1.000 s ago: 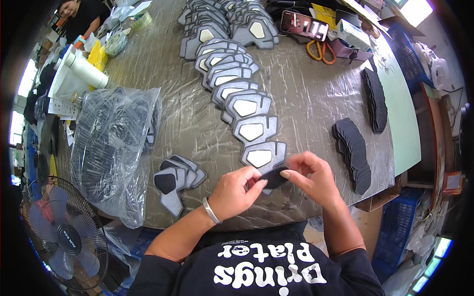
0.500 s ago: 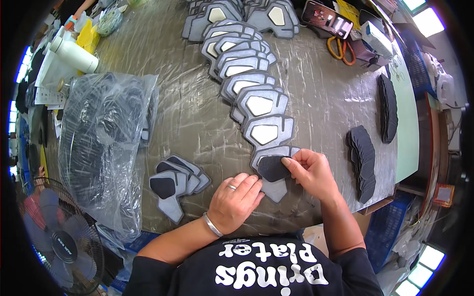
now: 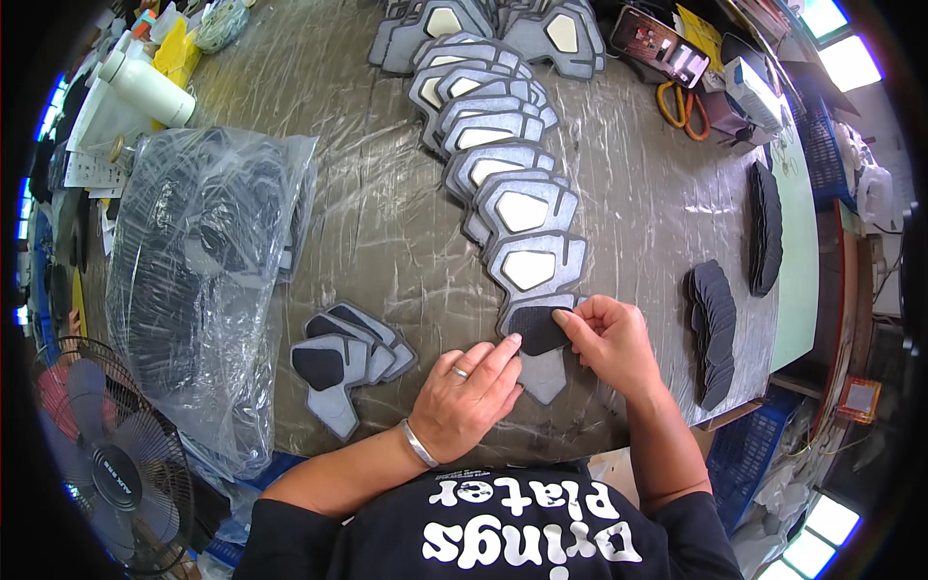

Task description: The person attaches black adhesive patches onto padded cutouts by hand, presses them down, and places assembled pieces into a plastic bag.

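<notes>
Firstly, at the lower left, a caged fan (image 3: 116, 474) faces upward in the view, with a white bottle (image 3: 147, 89) farther up near the left rim. Just right of these, a clear plastic bag (image 3: 208, 280) filled with dark pieces lies on the bench (image 3: 362, 222). Next comes a small group of overlapping grey pieces (image 3: 333, 398), the foremost bearing a dark inset at its wider end. The left hand (image 3: 471, 394), with a ring and a silver bracelet (image 3: 418, 445), rests palm down, fingers extended; a fingertip meets the left edge of a black patch (image 3: 539, 333). Whether its grip closes on anything cannot be told. The patch lies over the wider end of the nearest grey piece (image 3: 544, 375), at the near end of a long overlapping row (image 3: 530, 266) whose other visible insets are white. The right hand (image 3: 611, 346) pinches the patch's upper right corner between thumb and forefinger. Farther right, at the back, are a phone (image 3: 660, 46) and orange-handled scissors (image 3: 682, 108); nearer, two fanned stacks of black pieces (image 3: 713, 338) lie apart, the outer one beside a pale green sheet (image 3: 800, 271).
</notes>
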Action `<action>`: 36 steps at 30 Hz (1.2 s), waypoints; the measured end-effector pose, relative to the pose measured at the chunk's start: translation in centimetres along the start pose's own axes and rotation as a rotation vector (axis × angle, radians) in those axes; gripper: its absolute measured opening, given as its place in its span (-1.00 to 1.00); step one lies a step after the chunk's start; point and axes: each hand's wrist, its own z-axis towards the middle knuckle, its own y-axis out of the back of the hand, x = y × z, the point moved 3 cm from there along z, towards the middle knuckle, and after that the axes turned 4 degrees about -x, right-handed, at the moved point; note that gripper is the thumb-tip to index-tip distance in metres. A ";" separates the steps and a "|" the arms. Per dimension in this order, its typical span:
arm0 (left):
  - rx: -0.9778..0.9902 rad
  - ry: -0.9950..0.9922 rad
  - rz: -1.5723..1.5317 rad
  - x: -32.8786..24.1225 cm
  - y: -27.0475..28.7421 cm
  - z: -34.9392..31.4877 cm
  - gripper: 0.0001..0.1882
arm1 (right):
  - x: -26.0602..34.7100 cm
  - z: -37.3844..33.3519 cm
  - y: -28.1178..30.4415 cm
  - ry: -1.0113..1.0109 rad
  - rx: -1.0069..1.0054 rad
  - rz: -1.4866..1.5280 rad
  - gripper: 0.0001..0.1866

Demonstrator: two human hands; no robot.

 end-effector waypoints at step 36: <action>0.178 0.002 0.342 -0.8 -1.1 0.5 -0.39 | -1.8 -6.2 -1.0 0.671 0.009 -0.761 -0.32</action>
